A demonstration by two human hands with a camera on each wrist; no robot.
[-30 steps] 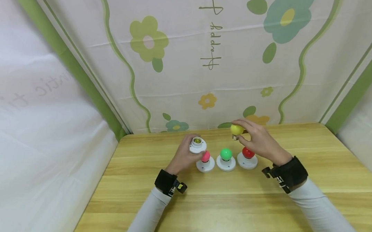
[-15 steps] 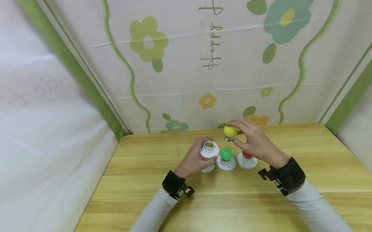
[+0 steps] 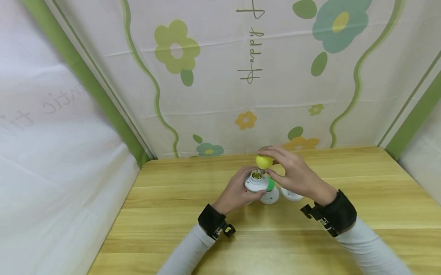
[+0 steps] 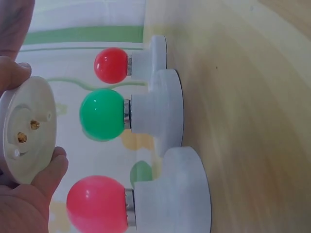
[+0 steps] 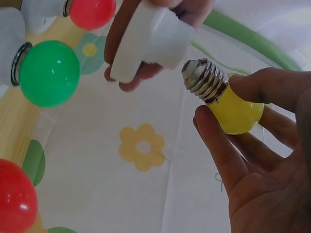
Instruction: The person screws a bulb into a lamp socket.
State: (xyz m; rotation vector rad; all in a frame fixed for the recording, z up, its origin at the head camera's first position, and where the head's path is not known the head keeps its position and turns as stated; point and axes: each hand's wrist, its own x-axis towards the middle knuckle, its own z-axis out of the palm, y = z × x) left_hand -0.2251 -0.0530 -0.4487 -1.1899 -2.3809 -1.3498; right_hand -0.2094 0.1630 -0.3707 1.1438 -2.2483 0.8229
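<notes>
My left hand [image 3: 236,193] grips a round white lamp socket [image 3: 257,184] by its edges, raised over the row of bulbs with its threaded opening up. In the left wrist view the underside of this lamp socket [image 4: 34,131] shows two brass contacts. Fingers and thumb of my right hand [image 3: 298,174] pinch a yellow light bulb [image 3: 264,162], its metal screw base tilted down close over the socket's opening. The right wrist view shows a small gap between the bulb's screw base [image 5: 206,80] and the socket's rim [image 5: 182,41].
On the wooden table [image 3: 284,241], three white sockets stand in a row, bearing a pink bulb [image 4: 98,204], a green bulb [image 4: 103,114] and a red bulb [image 4: 112,65]. My hands partly cover them in the head view. A flower-printed cloth [image 3: 218,92] hangs behind the table.
My left hand has carried the white socket rightward, from above the pink bulb to in front of the green one. My right hand has brought the yellow bulb left and down to the socket.
</notes>
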